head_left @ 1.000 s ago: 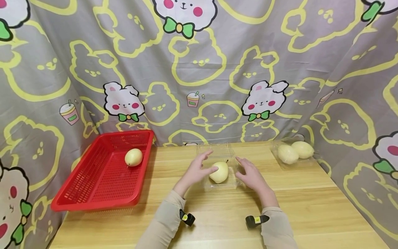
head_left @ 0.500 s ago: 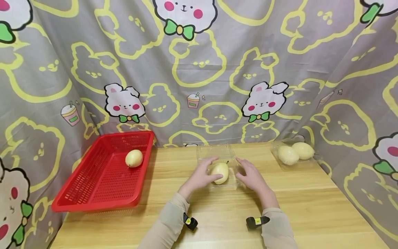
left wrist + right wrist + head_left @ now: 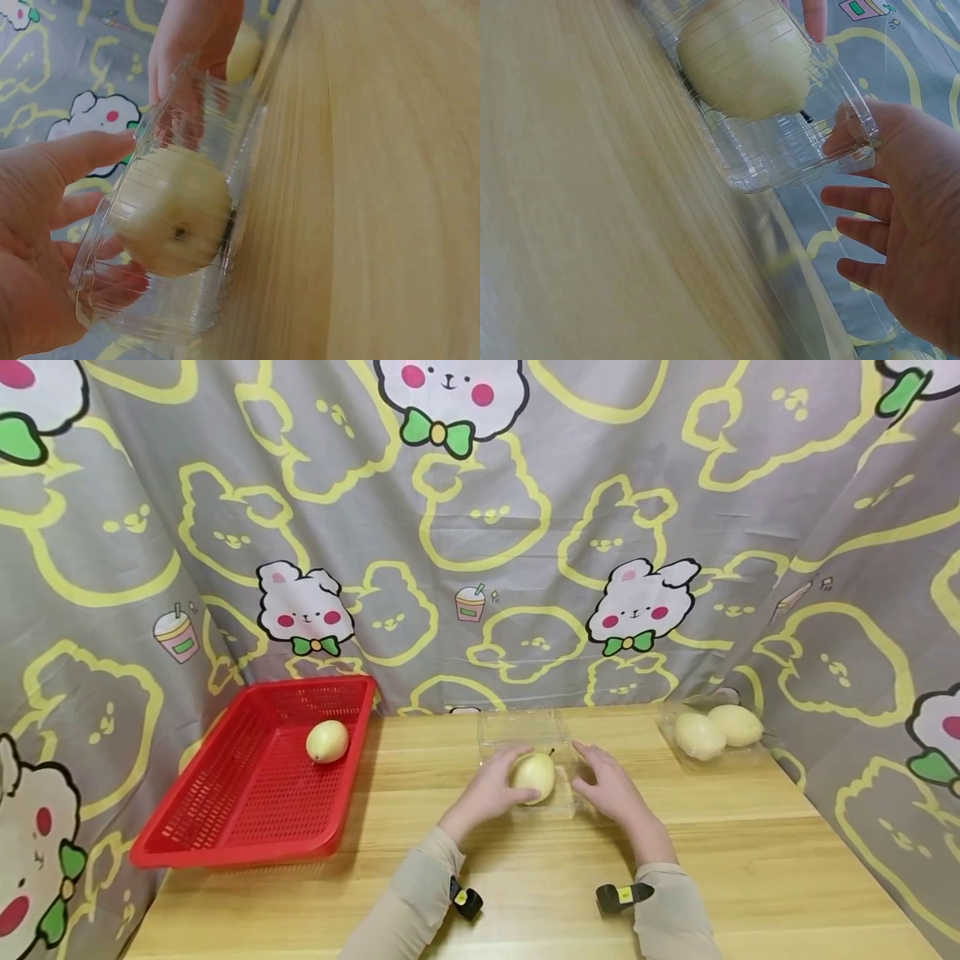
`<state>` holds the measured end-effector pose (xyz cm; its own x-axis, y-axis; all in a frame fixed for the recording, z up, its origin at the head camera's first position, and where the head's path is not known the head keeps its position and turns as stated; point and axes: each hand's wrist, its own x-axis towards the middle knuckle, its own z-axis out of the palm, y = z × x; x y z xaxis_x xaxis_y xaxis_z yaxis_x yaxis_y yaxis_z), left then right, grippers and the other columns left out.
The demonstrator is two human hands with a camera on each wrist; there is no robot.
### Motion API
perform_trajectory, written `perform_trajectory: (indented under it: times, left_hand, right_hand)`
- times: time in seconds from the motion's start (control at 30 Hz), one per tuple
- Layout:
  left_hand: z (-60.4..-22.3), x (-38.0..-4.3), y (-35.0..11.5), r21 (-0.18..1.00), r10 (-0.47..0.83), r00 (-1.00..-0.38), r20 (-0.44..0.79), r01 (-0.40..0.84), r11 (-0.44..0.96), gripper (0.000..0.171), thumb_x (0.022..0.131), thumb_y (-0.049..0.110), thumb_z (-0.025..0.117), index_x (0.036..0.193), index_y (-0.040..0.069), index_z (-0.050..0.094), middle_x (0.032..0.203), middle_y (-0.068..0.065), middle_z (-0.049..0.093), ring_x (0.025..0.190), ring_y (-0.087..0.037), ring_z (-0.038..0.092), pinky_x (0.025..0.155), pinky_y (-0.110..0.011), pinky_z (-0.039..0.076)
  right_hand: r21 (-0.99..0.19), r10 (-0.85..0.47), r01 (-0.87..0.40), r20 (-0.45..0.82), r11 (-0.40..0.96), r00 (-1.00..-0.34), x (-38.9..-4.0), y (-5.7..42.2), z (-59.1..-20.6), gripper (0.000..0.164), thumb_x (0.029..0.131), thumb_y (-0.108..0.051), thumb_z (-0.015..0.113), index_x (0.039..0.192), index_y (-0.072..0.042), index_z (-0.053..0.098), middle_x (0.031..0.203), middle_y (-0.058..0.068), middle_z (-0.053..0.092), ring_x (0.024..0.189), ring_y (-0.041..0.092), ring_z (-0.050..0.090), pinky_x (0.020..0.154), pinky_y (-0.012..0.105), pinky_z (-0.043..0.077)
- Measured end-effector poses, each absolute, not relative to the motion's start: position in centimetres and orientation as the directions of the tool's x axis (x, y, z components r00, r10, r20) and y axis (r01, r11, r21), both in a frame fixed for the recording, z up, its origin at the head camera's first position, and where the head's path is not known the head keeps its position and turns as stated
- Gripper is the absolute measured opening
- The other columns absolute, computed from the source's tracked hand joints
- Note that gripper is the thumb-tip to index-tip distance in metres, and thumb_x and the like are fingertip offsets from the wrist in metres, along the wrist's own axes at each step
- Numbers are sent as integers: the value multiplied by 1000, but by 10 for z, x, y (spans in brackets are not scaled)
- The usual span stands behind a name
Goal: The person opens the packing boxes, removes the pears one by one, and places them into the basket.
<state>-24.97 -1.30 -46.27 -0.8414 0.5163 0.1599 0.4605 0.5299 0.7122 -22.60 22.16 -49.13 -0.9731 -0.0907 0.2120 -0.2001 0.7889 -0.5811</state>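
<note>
A pale yellow pear (image 3: 533, 778) with a dark stem lies in a clear plastic clamshell box (image 3: 187, 315) on the table. My left hand (image 3: 491, 789) curves loosely about the pear's left side, its thumb across the pear's lower front in the head view. Through the clear plastic in the left wrist view, several of its fingers show beside the pear. My right hand (image 3: 609, 785) is at the box's right edge. In the right wrist view its thumb overlaps the box corner while the other fingers extend apart outside.
To the left stands a red basket (image 3: 352, 777) with one pear (image 3: 327, 742) in it. Another clear box (image 3: 667, 727) with two pears (image 3: 700, 736) sits at the back right. A patterned curtain (image 3: 510, 652) hangs behind the wooden table (image 3: 540, 893).
My left hand has moved right and nearer to me, closer round the pear. The pear and my right hand have stayed about where they were.
</note>
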Motion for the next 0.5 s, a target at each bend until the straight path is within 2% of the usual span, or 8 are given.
perform_trajectory:
  times: [0.27,0.5]
  left_hand:
    - [-467,-250,-7,617,496,-854,155,476,627,74,77,35,79,142,16,49,143,-8,53,126,-30,54,102,-52,45]
    - [-468,-247,-4,572,472,-871,136,458,680,76,76,39,80,143,22,48,140,-6,56,121,-30,57,96,-51,48]
  right_hand:
    - [-588,-83,-190,203,786,-976,-225,222,-490,65,87,-19,59,148,-9,40,149,26,41,141,46,33,111,66,28]
    - [-585,-92,-198,207,786,-974,-226,222,-493,65,87,-19,60,148,-9,41,149,26,42,140,46,33,111,65,29]
